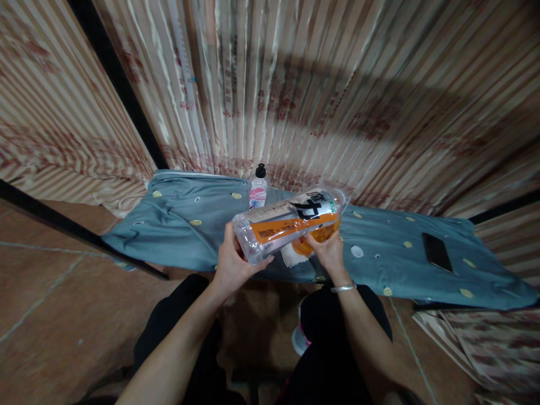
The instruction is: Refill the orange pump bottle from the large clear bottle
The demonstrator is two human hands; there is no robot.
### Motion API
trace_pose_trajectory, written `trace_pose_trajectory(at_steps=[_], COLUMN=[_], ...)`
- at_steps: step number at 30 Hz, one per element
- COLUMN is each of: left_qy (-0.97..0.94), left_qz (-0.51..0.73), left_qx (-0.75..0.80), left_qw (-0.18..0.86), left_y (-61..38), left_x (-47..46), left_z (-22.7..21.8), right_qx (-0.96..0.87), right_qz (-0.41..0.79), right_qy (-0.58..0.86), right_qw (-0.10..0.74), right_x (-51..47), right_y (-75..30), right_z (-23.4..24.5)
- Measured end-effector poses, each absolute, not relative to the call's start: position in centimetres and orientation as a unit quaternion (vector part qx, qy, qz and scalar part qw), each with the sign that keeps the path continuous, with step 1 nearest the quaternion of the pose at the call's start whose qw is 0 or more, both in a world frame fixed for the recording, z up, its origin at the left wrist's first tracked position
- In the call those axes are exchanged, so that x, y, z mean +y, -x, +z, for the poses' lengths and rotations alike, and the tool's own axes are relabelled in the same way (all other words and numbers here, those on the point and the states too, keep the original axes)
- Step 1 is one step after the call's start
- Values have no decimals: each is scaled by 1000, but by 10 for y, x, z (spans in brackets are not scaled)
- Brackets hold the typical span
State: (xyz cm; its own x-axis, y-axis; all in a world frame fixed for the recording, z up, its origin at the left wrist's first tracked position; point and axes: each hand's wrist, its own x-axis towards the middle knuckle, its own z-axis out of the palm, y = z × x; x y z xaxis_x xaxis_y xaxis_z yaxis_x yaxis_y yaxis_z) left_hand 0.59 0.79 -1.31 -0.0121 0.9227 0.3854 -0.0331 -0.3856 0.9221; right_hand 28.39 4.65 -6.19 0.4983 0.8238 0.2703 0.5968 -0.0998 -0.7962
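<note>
Tilted across the middle of the view is a large clear plastic bottle [291, 219] with an orange and white label, held above the covered table. My left hand [236, 261] is wrapped round its lower left end, thumb underneath. My right hand [329, 253], with a silver bracelet at the wrist, grips the bottle's underside towards its right end; its far fingers are hidden. By the right thumb shows an orange translucent part [307, 243]; I cannot tell whether it belongs to the bottle. Below it is a crumpled white piece [294, 256], perhaps tissue.
A small pump-type bottle with a black top [259, 188] stands behind. On the blue-grey patterned cloth [181, 236] lie a white round piece [356, 251] and a dark phone [437, 252]. Striped curtains [295, 101] hang behind, and dark frame bars [122, 84] flank the table.
</note>
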Motion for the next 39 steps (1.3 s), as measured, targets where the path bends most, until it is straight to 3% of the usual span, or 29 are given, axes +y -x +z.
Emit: trace_pose_trajectory(at_steps=[39], left_qy=[-566], left_qz=[604], left_qx=[393], left_qw=[401], left_y=[-7], left_x=[7], left_z=[-8], right_qx=[-492], right_qz=[112], right_qy=[725], right_qw=[469], right_x=[47], right_y=[-285], right_z=[-65])
